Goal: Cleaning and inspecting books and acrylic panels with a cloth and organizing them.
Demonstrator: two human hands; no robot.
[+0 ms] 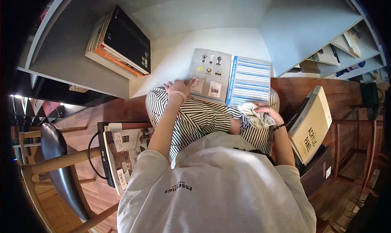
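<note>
Open booklet with a grey left page and a blue-and-white right page spans the white shelf board and my black-and-white striped trousers; which bears its weight, I cannot tell. My left hand rests half-spread at its left edge, not visibly gripping; my right hand is closed on a crumpled pale cloth by the lower-right corner. Risks: knee shift could slide the booklet; dragging cloth could crease the page.

Free room is stretching across the white shelf between the book stack and the open booklet, while the left panel and right panel are blocking the sides
</note>
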